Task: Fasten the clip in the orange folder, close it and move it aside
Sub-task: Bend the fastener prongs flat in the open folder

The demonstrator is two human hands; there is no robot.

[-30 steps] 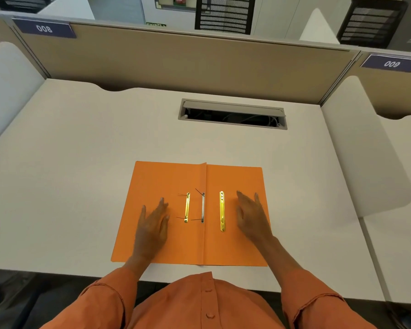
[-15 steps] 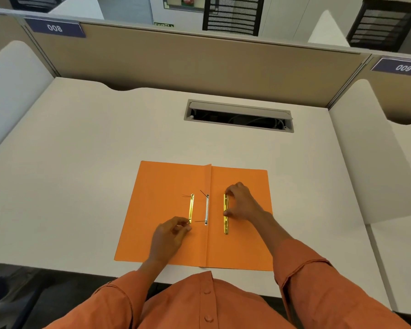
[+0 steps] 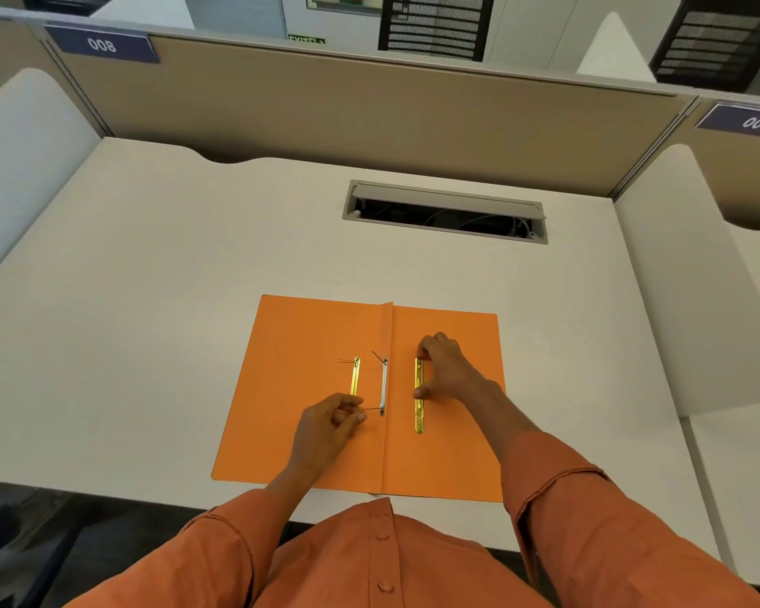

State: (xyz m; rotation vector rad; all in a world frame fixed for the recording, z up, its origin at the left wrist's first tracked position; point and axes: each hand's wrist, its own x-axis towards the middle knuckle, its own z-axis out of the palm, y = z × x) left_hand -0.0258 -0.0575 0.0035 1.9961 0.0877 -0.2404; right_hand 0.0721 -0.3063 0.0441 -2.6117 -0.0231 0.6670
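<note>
Our orange folder [image 3: 317, 388] lies open; our right hand [image 3: 446, 366] pinches the gold clip bar [image 3: 419, 410], our left hand [image 3: 330, 425] pinches a thin prong [image 3: 371, 409].

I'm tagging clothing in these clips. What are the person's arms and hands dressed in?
Both arms wear long, loose orange sleeves with stitched cuffs, part of an orange button-front shirt. The left hand and right hand are bare: no gloves, rings or watch visible.

Our left hand [image 3: 325, 425] reached forward from its orange sleeve [image 3: 220, 550], fingers curled in, thumb and fingertips pinched together. Our right hand [image 3: 446, 366] stretched farther out, palm down, fingers [image 3: 426, 344] arched and thumb spread apart, wrist bare beyond the pushed-up cuff [image 3: 553, 480].
</note>
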